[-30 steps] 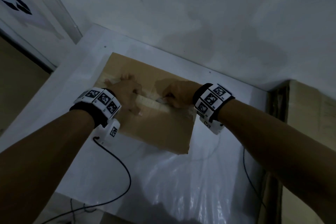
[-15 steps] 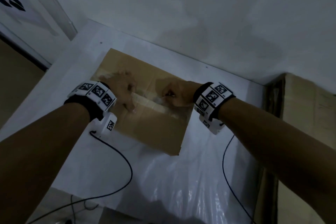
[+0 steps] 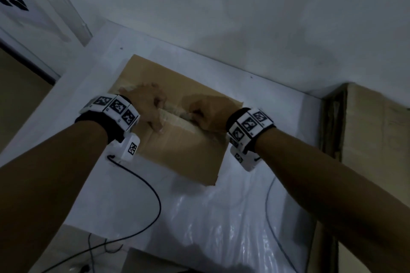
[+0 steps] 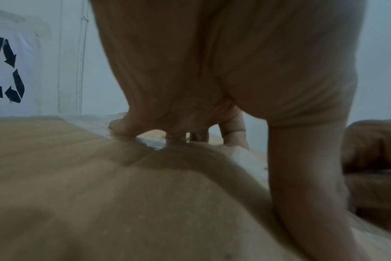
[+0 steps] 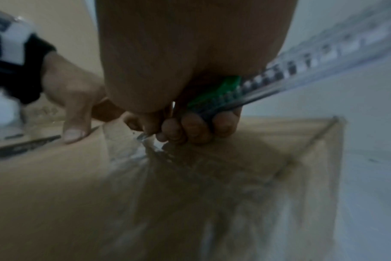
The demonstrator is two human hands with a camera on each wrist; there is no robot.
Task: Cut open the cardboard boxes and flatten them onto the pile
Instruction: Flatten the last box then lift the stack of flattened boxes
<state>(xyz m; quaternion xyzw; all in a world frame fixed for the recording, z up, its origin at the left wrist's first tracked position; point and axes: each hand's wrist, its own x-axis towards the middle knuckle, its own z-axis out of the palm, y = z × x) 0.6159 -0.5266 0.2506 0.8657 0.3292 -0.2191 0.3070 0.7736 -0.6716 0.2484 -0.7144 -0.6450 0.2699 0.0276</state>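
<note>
White tabletop [image 3: 106, 184] set against a pale wall, cardboard box [image 3: 186, 153] laid at frame centre, left hand [image 3: 146, 104] pressed flat-fingered on it, cutter [image 5: 246, 88] gripped in curled right hand [image 3: 206, 113] at the taped seam.

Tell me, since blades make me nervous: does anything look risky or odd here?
Nothing damaged. The right hand grips a box cutter at the taped seam of the cardboard box, while the left hand presses beside that seam, close to the blade.
</note>
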